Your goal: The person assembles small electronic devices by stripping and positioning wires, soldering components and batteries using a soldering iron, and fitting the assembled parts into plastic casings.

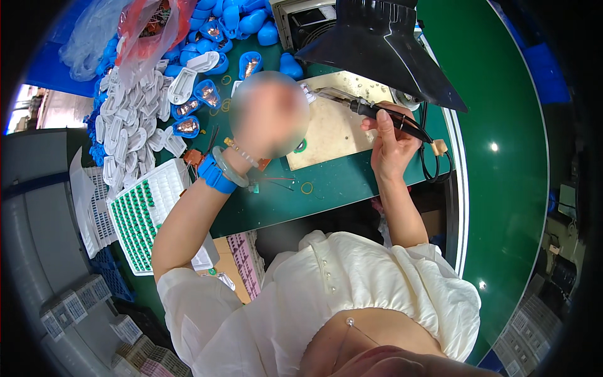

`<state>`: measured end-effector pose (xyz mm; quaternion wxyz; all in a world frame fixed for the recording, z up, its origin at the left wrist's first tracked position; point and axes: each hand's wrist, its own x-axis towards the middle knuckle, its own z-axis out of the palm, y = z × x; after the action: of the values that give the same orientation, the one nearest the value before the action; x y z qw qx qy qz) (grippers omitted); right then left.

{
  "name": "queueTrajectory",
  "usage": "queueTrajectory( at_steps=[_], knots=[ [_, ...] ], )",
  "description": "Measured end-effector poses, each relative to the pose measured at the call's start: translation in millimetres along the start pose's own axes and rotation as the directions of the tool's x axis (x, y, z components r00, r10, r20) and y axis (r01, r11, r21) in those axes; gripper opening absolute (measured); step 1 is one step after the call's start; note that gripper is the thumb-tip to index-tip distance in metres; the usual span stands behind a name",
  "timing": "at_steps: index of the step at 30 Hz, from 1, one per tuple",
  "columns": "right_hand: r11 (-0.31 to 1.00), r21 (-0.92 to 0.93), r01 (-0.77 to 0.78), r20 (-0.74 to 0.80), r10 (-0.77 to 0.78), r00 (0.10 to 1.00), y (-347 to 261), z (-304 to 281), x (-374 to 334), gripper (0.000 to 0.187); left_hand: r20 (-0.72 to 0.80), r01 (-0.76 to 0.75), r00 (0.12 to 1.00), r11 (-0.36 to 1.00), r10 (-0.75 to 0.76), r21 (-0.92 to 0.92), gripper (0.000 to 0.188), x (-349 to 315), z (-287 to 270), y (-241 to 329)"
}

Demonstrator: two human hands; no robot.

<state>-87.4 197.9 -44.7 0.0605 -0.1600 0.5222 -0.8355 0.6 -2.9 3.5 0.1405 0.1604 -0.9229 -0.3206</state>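
Note:
A soldering iron with a black handle and dark cable is gripped in my right hand. Its metal tip points left, over a cream-coloured board. Beside the tip shows a small whitish part, at the edge of my left hand. That hand is blurred, so its fingers and any hold on the part cannot be made out. Under its lower right side a small green ring-shaped part lies at the board's edge.
Blue shells, some with copper-coloured contents, and white plastic housings heap up at the left. A white tray of green parts stands below them. A black hood overhangs the board. Thin wires lie on the green table.

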Motion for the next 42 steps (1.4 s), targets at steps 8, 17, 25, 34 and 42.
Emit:
queueTrajectory(
  at_steps=[8,17,25,34,42],
  knots=[
    [1.0,-0.014,0.004,0.0,-0.004,1.0,-0.4,1.6,-1.2,0.022,0.001,0.003,1.0,1.0,-0.003,0.008,0.01,-0.1,0.1,0.2],
    [1.0,-0.013,0.017,-0.008,-0.017,1.0,-0.9,3.1,-0.3,0.022,0.003,0.002,1.0,1.0,-0.002,-0.005,0.009,-0.1,0.0,-0.5],
    [1.0,-0.016,0.02,-0.006,-0.02,1.0,-0.8,2.7,-0.3,0.021,0.001,-0.002,1.0,1.0,0.002,0.006,0.009,0.9,-0.2,-0.3],
    [0.999,-0.042,0.033,0.03,-0.031,0.999,0.5,0.5,-2.7,0.019,0.001,0.005,1.0,1.0,-0.005,0.009,0.01,-0.2,0.6,-0.3],
    [0.997,-0.017,0.072,0.014,-0.072,0.997,2.6,-0.3,-3.2,0.019,-0.006,0.011,1.0,1.0,-0.011,0.007,0.01,0.0,0.3,0.5]
  ],
)
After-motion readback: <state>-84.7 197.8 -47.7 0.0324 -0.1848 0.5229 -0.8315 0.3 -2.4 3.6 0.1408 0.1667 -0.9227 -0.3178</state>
